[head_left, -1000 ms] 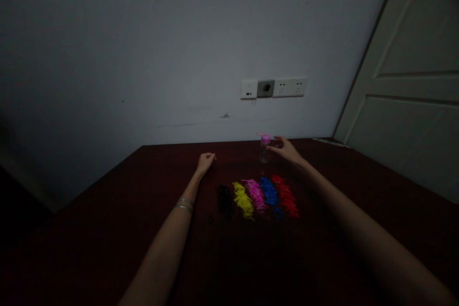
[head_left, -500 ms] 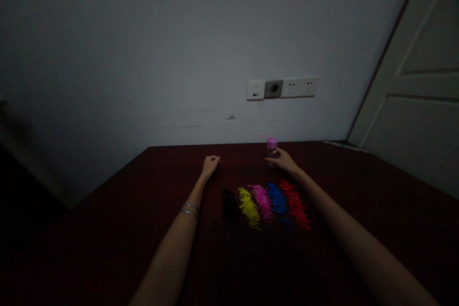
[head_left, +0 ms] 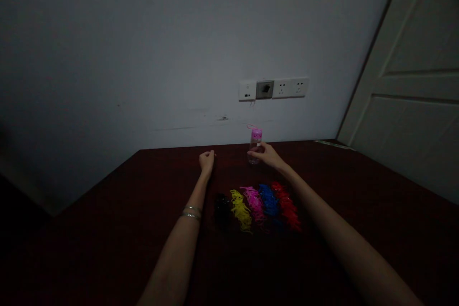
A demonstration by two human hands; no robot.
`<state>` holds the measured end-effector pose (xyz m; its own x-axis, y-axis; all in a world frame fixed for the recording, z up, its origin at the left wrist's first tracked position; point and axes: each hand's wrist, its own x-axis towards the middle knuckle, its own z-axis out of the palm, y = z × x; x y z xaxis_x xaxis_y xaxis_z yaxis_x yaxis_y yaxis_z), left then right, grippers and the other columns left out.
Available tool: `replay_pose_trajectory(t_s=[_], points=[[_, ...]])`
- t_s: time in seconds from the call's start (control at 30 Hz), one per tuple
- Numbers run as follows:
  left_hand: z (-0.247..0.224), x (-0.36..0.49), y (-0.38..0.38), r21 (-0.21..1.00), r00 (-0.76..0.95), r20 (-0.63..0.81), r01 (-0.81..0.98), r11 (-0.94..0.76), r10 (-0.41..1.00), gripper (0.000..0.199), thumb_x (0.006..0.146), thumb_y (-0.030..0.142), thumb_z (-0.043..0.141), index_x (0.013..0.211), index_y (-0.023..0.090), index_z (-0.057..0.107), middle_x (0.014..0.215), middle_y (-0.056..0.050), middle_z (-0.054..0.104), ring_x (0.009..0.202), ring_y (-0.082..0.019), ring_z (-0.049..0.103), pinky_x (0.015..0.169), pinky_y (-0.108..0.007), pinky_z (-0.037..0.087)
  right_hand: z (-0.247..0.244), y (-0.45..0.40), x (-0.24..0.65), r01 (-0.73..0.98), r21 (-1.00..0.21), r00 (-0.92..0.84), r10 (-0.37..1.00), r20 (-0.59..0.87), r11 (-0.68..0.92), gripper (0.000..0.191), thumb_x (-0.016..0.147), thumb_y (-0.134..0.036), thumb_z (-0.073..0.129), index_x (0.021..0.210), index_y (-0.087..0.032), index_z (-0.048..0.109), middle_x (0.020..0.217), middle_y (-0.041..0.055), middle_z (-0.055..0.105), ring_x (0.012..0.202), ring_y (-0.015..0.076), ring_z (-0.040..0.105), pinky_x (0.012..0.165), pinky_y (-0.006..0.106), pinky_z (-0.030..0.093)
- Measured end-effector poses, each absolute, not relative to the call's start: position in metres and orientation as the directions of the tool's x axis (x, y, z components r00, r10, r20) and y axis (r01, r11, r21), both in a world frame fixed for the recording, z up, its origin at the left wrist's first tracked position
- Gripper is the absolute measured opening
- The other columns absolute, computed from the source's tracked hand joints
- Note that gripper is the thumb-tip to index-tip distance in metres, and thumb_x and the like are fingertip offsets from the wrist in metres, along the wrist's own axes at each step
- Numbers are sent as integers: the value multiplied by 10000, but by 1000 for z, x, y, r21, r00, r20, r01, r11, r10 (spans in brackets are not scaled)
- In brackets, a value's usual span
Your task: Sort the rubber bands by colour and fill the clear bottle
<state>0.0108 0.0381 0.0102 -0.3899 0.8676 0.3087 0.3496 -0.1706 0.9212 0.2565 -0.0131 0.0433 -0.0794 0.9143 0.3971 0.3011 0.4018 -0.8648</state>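
A clear bottle with a pink cap and a loop (head_left: 255, 143) stands upright near the back of the dark red table (head_left: 143, 191). My right hand (head_left: 268, 156) grips it from the right, thumb in front. To its left my left hand (head_left: 207, 160) is closed at the table's back, its fingers curled and nothing visible in them. Nearer me lie strands sorted by colour in a row: black (head_left: 223, 208), yellow (head_left: 241, 211), pink (head_left: 255, 204), blue (head_left: 269, 200) and red (head_left: 287, 206).
Behind the table rises a grey wall with a row of sockets (head_left: 290, 88). A white panelled door (head_left: 412, 86) is at the right. A thin pale strip (head_left: 333, 144) lies along the table's back right edge.
The view has shifted a little to the right. My right hand and the bottle have moved left relative to the strands and sockets. My left hand has turned slightly.
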Motion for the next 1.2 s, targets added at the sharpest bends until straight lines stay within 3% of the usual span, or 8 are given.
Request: replay_pose_trajectory(t_s=[0.17, 0.37, 0.5, 0.63, 0.73, 0.87, 1.0, 1.2], points=[[73, 52, 13, 829, -90, 546, 205, -521, 833, 384, 754, 467, 480, 732, 123, 648, 633, -21, 588, 614, -116, 517, 574, -214, 383, 62, -27, 245, 376, -799, -80, 875, 477, 470, 328, 654, -378, 649, 871, -156, 542, 793, 47, 630, 709, 161, 587, 652, 293, 472], [102, 85, -16, 727, 228, 627, 174, -665, 745, 382, 657, 391, 647, 933, 128, 654, 905, -79, 628, 767, -135, 549, 635, -219, 415, 79, -43, 239, 483, -700, -145, 837, 528, 525, 395, 691, -320, 611, 1049, -175, 528, 883, 56, 643, 756, 169, 589, 678, 288, 451], [102, 91, -22, 733, 283, 584, 218, -644, 761, 361, 685, 403, 615, 861, 93, 672, 818, -80, 644, 729, -141, 554, 625, -224, 414, 87, -50, 236, 537, -667, -190, 844, 502, 517, 458, 665, -302, 634, 1092, -188, 516, 913, 53, 637, 775, 168, 578, 681, 287, 439], [102, 81, -21, 713, 269, 595, 258, -652, 757, 354, 701, 390, 586, 860, 85, 668, 764, -64, 649, 683, -137, 551, 606, -222, 406, 101, -55, 239, 450, -713, -303, 843, 444, 537, 533, 648, -361, 657, 1120, -157, 518, 912, 62, 618, 745, 153, 570, 650, 280, 442], [98, 73, -22, 662, 281, 602, 348, -664, 747, 324, 686, 352, 590, 859, 90, 669, 750, -51, 645, 684, -141, 546, 626, -230, 406, 114, -58, 243, 443, -748, -241, 869, 432, 495, 573, 694, -426, 609, 1186, -163, 481, 880, 67, 618, 690, 145, 567, 590, 267, 432], [92, 76, -30, 603, 428, 554, 385, -699, 714, 318, 666, 317, 603, 889, 102, 671, 741, -35, 637, 695, -138, 537, 657, -242, 406, 123, -64, 245, 667, -607, -91, 855, 510, 433, 462, 708, -506, 560, 1010, -156, 577, 713, 57, 610, 614, 158, 533, 554, 274, 383], [87, 89, -37, 672, 517, 481, 301, -676, 708, 318, 670, 327, 607, 867, 83, 661, 727, -45, 625, 663, -121, 519, 628, -245, 406, 123, -71, 244, 847, -410, -41, 810, 585, 339, 388, 708, -543, 528, 732, -163, 606, 642, 82, 597, 591, 172, 510, 540, 277, 333], [81, 89, -36, 787, 619, 369, 188, -587, 693, 300, 647, 377, 651, 733, 90, 664, 652, -34, 598, 592, -94, 488, 579, -238, 393, 123, -73, 244, 883, -314, -138, 833, 536, 348, 356, 705, -517, 516, 598, -183, 575, 576, 57, 564, 516, 140, 446, 490, 256, 246]])
